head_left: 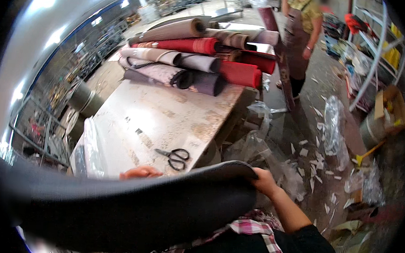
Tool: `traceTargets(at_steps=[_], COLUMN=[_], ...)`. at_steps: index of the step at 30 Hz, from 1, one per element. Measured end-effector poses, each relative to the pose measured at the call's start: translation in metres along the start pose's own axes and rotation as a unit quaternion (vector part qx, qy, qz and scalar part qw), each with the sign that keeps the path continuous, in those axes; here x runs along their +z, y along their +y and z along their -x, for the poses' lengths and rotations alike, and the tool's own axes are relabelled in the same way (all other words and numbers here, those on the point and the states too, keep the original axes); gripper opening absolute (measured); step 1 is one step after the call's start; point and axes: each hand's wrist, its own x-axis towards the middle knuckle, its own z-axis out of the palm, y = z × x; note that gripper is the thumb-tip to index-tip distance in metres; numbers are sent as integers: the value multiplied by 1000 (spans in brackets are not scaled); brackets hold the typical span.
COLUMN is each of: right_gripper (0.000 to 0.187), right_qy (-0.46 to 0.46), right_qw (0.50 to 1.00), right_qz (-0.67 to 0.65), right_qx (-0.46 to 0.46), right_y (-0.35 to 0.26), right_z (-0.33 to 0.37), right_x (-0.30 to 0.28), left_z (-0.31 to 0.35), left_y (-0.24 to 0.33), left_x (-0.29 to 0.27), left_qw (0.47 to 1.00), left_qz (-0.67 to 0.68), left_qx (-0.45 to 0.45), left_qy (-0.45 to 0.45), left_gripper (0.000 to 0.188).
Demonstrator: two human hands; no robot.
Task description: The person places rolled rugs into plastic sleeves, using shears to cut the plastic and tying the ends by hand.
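Note:
A long dark grey carpet piece (143, 210) spans the lower part of the view in front of my body, its right end curved over. My right hand (264, 181) grips that right end, fingers wrapped behind its edge. My left hand (141, 172) shows just past the carpet's far edge, fingers bent against it; the rest of that hand is hidden behind the carpet. Black-handled scissors (175, 159) lie on the pale worktable (166, 111), beyond the carpet.
Several rolled carpets, including a red roll (239, 73), are stacked at the table's far end. A person in an apron (298, 40) stands beyond, by an upright dark red roll (283, 71). Plastic wrap (333, 126) and scraps litter the floor at right, near a cardboard box (391, 106).

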Motion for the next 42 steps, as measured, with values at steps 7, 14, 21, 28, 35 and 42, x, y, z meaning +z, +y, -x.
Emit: traceTargets(at_steps=[7,14,21,28,35,42], right_gripper=[27,25,36,29,27,15], right_qy=[46,-21,15,-240,-142,-77], right_qw=[953,909,914,952,898,851], right_qz=[-179,-351,-288,116,-303,-375], right_qx=[-240,-222,-285,149,284,360], right_y=[-5,-46,-37,47,70,81], right_z=[-50,-66,-65,-25,-23,-11], right_x=[25,8,21,10,96,123], left_z=[23,-20,-17,87,132,117], left_y=[-115,-106,-125,-132,-144,-144], left_x=[25,61,34,33,39,22], left_qw=[872,855,776,796,775,768], left_qz=[-264,-203,-418,-260,-180,-209], left_qx=[-379,-386,-350,-426,-529,-524], left_qy=[164,282,318,344,295,303], left_gripper=[49,39,23,19,16,13])
